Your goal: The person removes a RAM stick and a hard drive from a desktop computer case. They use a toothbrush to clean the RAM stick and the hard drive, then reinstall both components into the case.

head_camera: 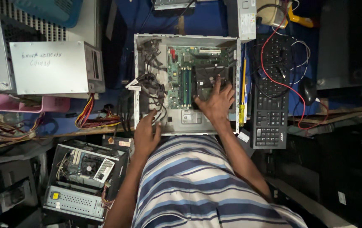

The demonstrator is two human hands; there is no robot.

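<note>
The open computer case [185,39] lies flat, holding a green circuit board [181,71] and loose cables [151,80]. The right hand [215,101] spreads open on the black fan [208,76] inside; the left hand [146,134] grips the case's near edge.

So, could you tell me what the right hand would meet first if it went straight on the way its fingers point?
The right hand already rests on the black fan unit. Going straight on, it would probably next meet the far wall of the open computer case, though depth is unclear.

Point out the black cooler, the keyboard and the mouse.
Black cooler [206,76]: head view, on its top face above the right hand.
Keyboard [270,122]: head view, on the lower keys.
Mouse [308,90]: head view, on its back.
</note>
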